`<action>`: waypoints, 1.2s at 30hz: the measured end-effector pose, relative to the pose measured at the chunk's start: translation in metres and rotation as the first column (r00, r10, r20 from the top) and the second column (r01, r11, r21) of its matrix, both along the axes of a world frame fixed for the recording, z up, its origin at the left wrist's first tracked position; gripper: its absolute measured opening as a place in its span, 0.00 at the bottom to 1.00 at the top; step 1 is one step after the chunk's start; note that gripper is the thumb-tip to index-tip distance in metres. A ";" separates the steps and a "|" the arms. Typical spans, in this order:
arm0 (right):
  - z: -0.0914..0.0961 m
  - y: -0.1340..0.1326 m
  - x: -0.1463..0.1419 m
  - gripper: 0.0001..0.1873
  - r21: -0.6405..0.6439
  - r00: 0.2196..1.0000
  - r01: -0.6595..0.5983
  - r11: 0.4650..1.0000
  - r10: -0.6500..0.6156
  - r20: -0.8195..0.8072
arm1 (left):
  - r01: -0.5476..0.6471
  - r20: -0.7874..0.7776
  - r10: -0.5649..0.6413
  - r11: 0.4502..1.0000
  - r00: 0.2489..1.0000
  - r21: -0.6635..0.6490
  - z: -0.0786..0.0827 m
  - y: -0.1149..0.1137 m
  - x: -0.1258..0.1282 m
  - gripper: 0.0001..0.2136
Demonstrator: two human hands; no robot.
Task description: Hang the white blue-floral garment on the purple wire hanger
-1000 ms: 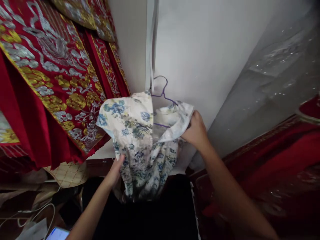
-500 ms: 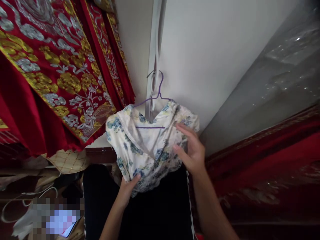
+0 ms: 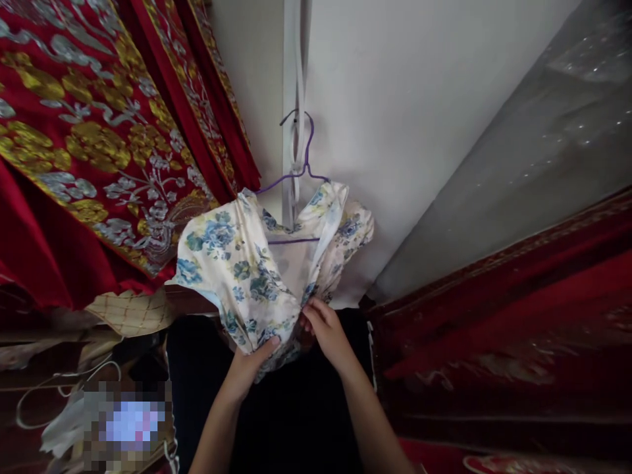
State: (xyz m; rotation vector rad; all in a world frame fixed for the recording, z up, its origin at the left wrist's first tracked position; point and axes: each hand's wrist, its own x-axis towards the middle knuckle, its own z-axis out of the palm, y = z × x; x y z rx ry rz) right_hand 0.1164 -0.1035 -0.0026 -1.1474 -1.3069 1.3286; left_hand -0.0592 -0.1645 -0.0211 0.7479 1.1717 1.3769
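A white garment with blue flowers [image 3: 237, 263] hangs on a thin purple hanger [image 3: 299, 174], hooked at a white strip on the wall. My left hand [image 3: 249, 365] grips the lower front of the garment, thumb on the cloth. Close beside it, my right hand [image 3: 323, 329] pinches the other front edge with its fingers closed on the fabric. The two hands almost touch at the garment's middle.
Red hangings embroidered in gold and silver [image 3: 93, 131] fill the left side. A garment under clear plastic [image 3: 518, 151] and dark red fabric [image 3: 494, 329] are on the right. The white wall [image 3: 395, 85] is behind. Cables and a pixelated patch lie at lower left.
My right hand came down from the garment's right shoulder to its lower front, beside my left hand. The garment now hangs squarely on the hanger, and the view has tilted slightly.
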 end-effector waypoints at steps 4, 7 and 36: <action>-0.003 -0.010 0.000 0.13 0.028 0.999 -0.006 1.000 0.008 -0.054 | 0.023 0.046 -0.023 1.000 0.999 -0.009 0.006 -0.005 0.016 0.30; 0.000 -0.012 0.000 0.16 0.054 0.996 -0.061 0.997 0.064 -0.058 | 0.012 0.045 -0.012 1.000 0.999 -0.014 0.007 -0.005 0.020 0.30; 0.166 0.094 0.007 0.16 0.266 0.965 0.117 0.957 -0.046 -0.259 | 0.267 -0.633 0.102 0.846 0.768 0.461 -0.021 0.048 0.053 0.06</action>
